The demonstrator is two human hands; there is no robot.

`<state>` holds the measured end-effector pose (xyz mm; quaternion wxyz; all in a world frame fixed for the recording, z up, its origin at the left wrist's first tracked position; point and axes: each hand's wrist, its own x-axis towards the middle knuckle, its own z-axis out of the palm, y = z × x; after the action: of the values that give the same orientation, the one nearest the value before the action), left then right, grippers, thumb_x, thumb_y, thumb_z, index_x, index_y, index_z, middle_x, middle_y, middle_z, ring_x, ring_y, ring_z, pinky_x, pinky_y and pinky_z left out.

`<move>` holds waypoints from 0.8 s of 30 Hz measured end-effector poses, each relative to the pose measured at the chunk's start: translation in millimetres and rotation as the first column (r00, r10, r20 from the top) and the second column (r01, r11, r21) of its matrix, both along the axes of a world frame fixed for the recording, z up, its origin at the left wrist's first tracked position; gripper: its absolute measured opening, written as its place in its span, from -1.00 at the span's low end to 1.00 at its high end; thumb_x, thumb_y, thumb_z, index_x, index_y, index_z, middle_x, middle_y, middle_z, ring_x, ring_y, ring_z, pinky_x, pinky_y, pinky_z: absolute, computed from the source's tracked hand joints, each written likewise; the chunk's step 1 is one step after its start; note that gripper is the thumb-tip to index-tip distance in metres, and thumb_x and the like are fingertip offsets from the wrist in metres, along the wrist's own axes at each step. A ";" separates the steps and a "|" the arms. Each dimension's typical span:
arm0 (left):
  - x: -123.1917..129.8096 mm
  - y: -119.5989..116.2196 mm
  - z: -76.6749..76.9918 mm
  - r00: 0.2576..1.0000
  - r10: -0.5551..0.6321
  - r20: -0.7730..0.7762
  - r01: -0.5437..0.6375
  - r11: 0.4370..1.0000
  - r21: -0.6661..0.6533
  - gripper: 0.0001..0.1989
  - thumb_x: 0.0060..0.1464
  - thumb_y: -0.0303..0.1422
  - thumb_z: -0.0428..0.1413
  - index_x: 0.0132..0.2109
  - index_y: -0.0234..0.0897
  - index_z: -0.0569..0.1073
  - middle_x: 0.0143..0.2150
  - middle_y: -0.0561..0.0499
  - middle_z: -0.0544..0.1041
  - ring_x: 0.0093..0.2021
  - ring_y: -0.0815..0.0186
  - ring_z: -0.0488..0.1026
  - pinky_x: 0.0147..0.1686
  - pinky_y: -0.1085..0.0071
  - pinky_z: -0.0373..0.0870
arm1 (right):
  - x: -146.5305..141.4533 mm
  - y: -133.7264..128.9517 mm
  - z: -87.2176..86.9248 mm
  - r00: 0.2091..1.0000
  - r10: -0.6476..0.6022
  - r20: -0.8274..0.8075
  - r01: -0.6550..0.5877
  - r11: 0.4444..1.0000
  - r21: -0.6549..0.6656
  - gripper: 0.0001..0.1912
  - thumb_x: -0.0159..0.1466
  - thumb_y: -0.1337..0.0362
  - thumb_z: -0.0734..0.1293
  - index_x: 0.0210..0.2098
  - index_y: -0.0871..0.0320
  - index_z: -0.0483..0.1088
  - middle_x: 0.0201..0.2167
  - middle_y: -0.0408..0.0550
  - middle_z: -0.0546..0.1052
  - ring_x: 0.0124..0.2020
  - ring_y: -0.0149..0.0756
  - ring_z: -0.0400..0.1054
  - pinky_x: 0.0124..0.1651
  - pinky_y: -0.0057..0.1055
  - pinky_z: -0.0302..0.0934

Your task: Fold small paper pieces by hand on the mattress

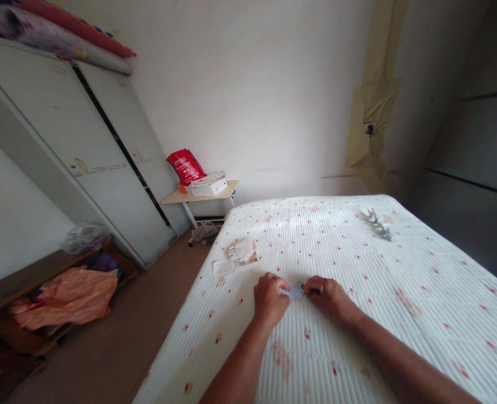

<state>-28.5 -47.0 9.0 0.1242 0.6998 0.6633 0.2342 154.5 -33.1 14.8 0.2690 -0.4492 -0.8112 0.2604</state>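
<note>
Over the middle of the white quilted bed cover (316, 348), a small bluish-white printed piece (297, 290) is held between both hands. My left hand (271, 296) has its fingers closed at the piece's left end. At its right end, my right hand (329, 297) pinches it, with something small and dark at the fingertips. Printed papers (243, 252) lie on the bed ahead and to the left of my left hand. Several small pale and bluish objects (377, 224) sit at the far right of the bed; what they are is unclear.
Beyond the bed's far left corner, a small table (175, 197) bears a white box (208, 188) and a red bag (186, 166). A wardrobe (105, 151) stands at left, near a low shelf with an orange plastic bag (69, 297). Behind is a wall socket (369, 128).
</note>
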 end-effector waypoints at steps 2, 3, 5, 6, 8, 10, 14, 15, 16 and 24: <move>-0.6 -0.1 0.2 1.000 0.003 0.001 -0.003 1.000 -0.001 -0.77 -0.23 -0.54 0.08 -0.37 -0.17 0.49 -0.24 0.08 0.43 -0.14 0.32 0.33 -0.16 0.44 0.20 | -0.3 0.0 0.4 1.000 -0.002 0.002 0.002 1.000 -0.007 -0.79 0.00 0.49 0.14 -0.53 0.16 0.37 -0.49 -0.12 0.45 -0.42 -0.36 0.31 -0.33 -0.50 0.13; -1.0 -0.2 0.4 1.000 0.007 0.001 -0.007 1.000 -0.003 -0.77 -0.23 -0.55 0.08 -0.38 -0.17 0.49 -0.24 0.08 0.43 -0.14 0.32 0.33 -0.16 0.44 0.20 | -0.4 0.1 0.3 1.000 -0.002 0.001 0.002 1.000 -0.010 -0.79 0.00 0.49 0.14 -0.53 0.16 0.37 -0.49 -0.13 0.45 -0.41 -0.36 0.31 -0.33 -0.50 0.13; -2.0 -0.7 1.0 1.000 0.018 -0.008 -0.018 1.000 -0.012 -0.77 -0.23 -0.55 0.07 -0.38 -0.17 0.49 -0.24 0.09 0.43 -0.14 0.33 0.33 -0.15 0.44 0.20 | -0.4 0.5 -0.3 1.000 0.002 0.001 -0.002 1.000 -0.013 -0.79 -0.01 0.49 0.14 -0.53 0.16 0.36 -0.49 -0.12 0.45 -0.41 -0.36 0.31 -0.32 -0.50 0.12; -2.8 -1.1 1.5 1.000 0.023 -0.020 -0.023 1.000 -0.021 -0.77 -0.22 -0.55 0.07 -0.37 -0.17 0.49 -0.23 0.09 0.43 -0.13 0.33 0.33 -0.15 0.44 0.19 | -0.3 0.7 -0.6 1.000 0.005 0.002 -0.005 1.000 -0.013 -0.79 -0.01 0.49 0.14 -0.53 0.17 0.36 -0.49 -0.12 0.45 -0.41 -0.36 0.31 -0.33 -0.50 0.11; -4.8 -1.9 2.4 0.999 0.030 -0.045 -0.032 0.999 -0.041 -0.76 -0.21 -0.55 0.06 -0.35 -0.16 0.48 -0.21 0.09 0.43 -0.12 0.33 0.33 -0.15 0.44 0.19 | -0.2 1.2 -1.3 1.000 0.009 0.002 -0.009 1.000 -0.014 -0.80 -0.01 0.48 0.14 -0.53 0.17 0.36 -0.50 -0.12 0.44 -0.41 -0.36 0.30 -0.33 -0.50 0.11; -8.0 -2.6 2.9 0.998 0.036 -0.046 -0.039 0.998 -0.052 -0.74 -0.21 -0.56 0.06 -0.34 -0.17 0.48 -0.21 0.09 0.44 -0.12 0.34 0.32 -0.14 0.45 0.18 | 0.0 1.7 -1.9 1.000 0.016 -0.001 -0.016 1.000 -0.017 -0.80 -0.01 0.48 0.13 -0.53 0.17 0.36 -0.50 -0.11 0.44 -0.41 -0.36 0.30 -0.33 -0.50 0.10; -15.5 -2.7 1.8 0.998 0.058 0.017 -0.057 0.997 -0.052 -0.72 -0.25 -0.60 0.03 -0.37 -0.19 0.48 -0.24 0.09 0.45 -0.15 0.34 0.33 -0.14 0.46 0.19 | 0.2 1.9 -2.4 1.000 0.026 0.000 -0.026 1.000 -0.008 -0.81 -0.02 0.48 0.13 -0.53 0.16 0.35 -0.49 -0.11 0.44 -0.40 -0.36 0.30 -0.33 -0.50 0.10; -16.5 -2.6 1.3 0.997 0.067 0.035 -0.065 0.997 -0.050 -0.72 -0.24 -0.61 0.02 -0.37 -0.20 0.48 -0.24 0.09 0.45 -0.16 0.35 0.34 -0.14 0.46 0.19 | 0.0 1.9 -2.3 1.000 0.023 0.005 -0.023 1.000 -0.008 -0.81 -0.02 0.48 0.13 -0.54 0.16 0.35 -0.49 -0.11 0.44 -0.40 -0.36 0.30 -0.33 -0.50 0.10; -16.9 -2.7 0.7 0.996 0.078 0.052 -0.075 0.996 -0.045 -0.73 -0.23 -0.61 0.02 -0.38 -0.20 0.48 -0.25 0.09 0.45 -0.16 0.35 0.34 -0.14 0.46 0.19 | -0.2 1.8 -2.0 1.000 0.017 0.010 -0.017 1.000 -0.010 -0.81 -0.02 0.48 0.13 -0.54 0.16 0.34 -0.49 -0.11 0.44 -0.40 -0.36 0.30 -0.32 -0.50 0.10; 5.7 -8.3 -0.1 0.991 0.133 0.016 -0.133 0.990 0.046 -0.81 -0.13 -0.26 0.16 -0.27 -0.14 0.46 -0.18 0.05 0.41 -0.07 0.24 0.28 -0.09 0.34 0.14 | -10.4 -0.2 2.8 0.983 -0.122 0.134 0.127 0.991 -0.030 -0.87 0.01 0.43 0.16 -0.53 0.16 0.32 -0.51 -0.13 0.41 -0.47 -0.40 0.25 -0.40 -0.52 0.02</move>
<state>-22.8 -55.3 8.9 0.0961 0.6553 0.7020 0.2618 144.1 -33.4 17.6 0.2219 -0.5205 -0.7923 0.2282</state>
